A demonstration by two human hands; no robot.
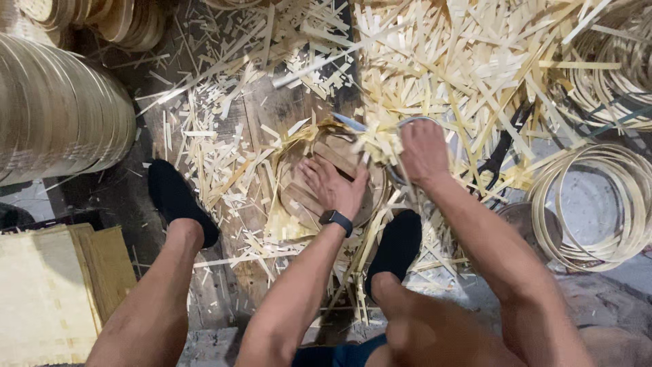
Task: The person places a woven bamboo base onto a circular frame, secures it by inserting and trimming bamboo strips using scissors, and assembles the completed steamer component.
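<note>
My left hand (334,185) presses flat on a round wooden form (305,197) lying on the floor between my feet. A thin bamboo strip hoop (299,139) wraps around the form's edge. My right hand (422,151) is closed around a tool with a curved metal blade (353,124) at the form's upper right rim, where strip ends overlap. A dark watch (336,221) sits on my left wrist.
Pale bamboo offcuts (462,68) litter the floor. Stacked bamboo hoops (61,109) lie at the left, loose rings (598,204) at the right, flat woven sheets (47,292) at the lower left. Dark scissors (502,146) rest among the scraps. My black shoes (178,198) flank the form.
</note>
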